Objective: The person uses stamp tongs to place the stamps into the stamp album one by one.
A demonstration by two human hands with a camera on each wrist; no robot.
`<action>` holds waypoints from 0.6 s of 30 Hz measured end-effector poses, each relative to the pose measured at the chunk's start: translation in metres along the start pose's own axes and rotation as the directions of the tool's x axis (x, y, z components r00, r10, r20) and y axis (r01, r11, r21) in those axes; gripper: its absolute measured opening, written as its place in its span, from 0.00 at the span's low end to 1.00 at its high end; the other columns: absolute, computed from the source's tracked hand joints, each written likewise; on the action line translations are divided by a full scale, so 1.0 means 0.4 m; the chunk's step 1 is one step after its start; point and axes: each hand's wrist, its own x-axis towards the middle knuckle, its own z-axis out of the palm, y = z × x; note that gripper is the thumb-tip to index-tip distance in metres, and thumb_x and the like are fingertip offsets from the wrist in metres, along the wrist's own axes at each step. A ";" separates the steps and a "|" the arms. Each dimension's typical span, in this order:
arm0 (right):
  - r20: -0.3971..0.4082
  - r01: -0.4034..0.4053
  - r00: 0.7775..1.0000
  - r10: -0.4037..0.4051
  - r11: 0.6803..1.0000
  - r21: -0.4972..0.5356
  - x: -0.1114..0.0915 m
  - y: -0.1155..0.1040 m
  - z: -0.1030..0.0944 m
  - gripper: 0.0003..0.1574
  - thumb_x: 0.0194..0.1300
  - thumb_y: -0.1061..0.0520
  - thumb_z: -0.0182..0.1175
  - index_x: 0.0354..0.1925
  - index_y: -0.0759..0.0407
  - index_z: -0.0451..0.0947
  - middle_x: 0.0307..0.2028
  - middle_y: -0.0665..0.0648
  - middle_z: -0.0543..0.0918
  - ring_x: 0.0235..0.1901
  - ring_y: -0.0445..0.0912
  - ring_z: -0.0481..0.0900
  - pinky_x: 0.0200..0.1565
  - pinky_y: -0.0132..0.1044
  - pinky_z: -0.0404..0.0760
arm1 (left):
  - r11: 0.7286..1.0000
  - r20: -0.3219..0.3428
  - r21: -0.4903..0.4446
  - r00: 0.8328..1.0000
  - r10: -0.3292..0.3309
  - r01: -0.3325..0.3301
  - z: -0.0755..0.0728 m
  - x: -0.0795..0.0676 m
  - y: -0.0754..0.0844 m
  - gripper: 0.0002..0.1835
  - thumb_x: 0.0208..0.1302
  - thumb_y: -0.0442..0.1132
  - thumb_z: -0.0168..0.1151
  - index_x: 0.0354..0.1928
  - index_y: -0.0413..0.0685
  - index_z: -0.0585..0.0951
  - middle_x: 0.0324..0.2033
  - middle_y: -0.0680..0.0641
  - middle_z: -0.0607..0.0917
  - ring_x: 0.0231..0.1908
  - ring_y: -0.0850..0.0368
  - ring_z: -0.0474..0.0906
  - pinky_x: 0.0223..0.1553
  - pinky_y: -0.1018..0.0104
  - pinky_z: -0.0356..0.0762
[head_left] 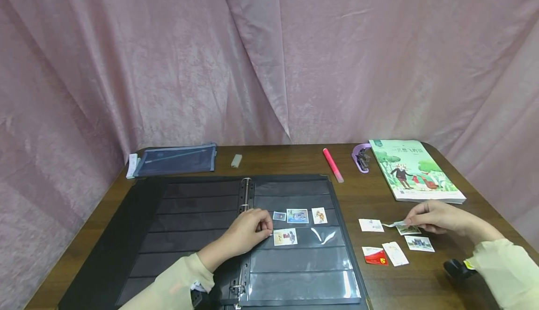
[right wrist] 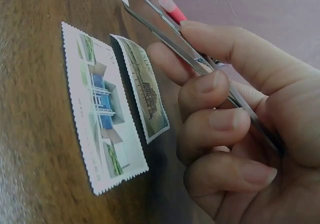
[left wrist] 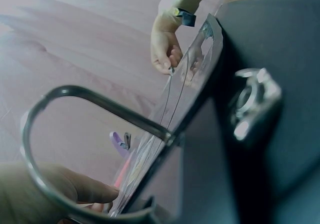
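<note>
In the head view my left hand (head_left: 248, 230) is over the right page of an open black stamp album (head_left: 294, 284), beside its metal rings (head_left: 244, 193). Its thumb and index finger pinch the edge of a clear pocket strip (head_left: 311, 237), left of a stamp (head_left: 285, 237). My right hand (head_left: 431, 217) holds metal tweezers (right wrist: 185, 46) between thumb and curled fingers. The parted tweezer tips point at a white stamp (head_left: 371, 225) on the table. Below the tweezers lie a brown-green stamp (right wrist: 145, 86) and a stamp with a blue building (right wrist: 102, 108).
A red stamp (head_left: 375, 255) and a pale stamp (head_left: 395, 254) lie right of the album. Several stamps sit in its pockets. Behind are a blue pouch (head_left: 177, 160), an eraser (head_left: 236, 161), a pink marker (head_left: 332, 165), a purple clip-like object (head_left: 360, 158) and a green book (head_left: 414, 169).
</note>
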 end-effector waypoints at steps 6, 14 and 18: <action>0.005 0.010 1.000 -0.010 1.000 -0.017 0.010 -0.007 0.004 0.13 0.63 0.62 0.49 0.36 0.71 0.76 0.12 0.42 0.64 0.11 0.29 0.57 0.10 0.22 0.55 | 1.000 0.003 -0.007 1.000 -0.002 0.002 -0.001 0.000 0.001 0.09 0.52 0.39 0.64 0.23 0.59 0.73 0.21 0.61 0.71 0.26 0.67 0.65 0.30 0.74 0.62; 0.028 0.048 0.998 -0.048 0.999 0.005 0.020 -0.012 0.011 0.13 0.63 0.63 0.48 0.37 0.72 0.76 0.13 0.42 0.67 0.11 0.29 0.58 0.09 0.22 0.54 | 1.000 0.002 -0.009 1.000 0.001 -0.001 0.001 0.001 -0.001 0.09 0.52 0.39 0.64 0.23 0.59 0.73 0.21 0.61 0.71 0.26 0.66 0.65 0.31 0.74 0.62; 0.020 0.041 0.999 -0.041 0.999 0.008 0.024 -0.014 0.019 0.12 0.63 0.63 0.49 0.36 0.72 0.76 0.14 0.41 0.67 0.11 0.29 0.58 0.10 0.21 0.55 | 1.000 0.002 -0.008 1.000 0.002 -0.002 0.001 0.001 -0.002 0.09 0.52 0.39 0.64 0.23 0.59 0.73 0.21 0.61 0.71 0.26 0.67 0.65 0.30 0.74 0.62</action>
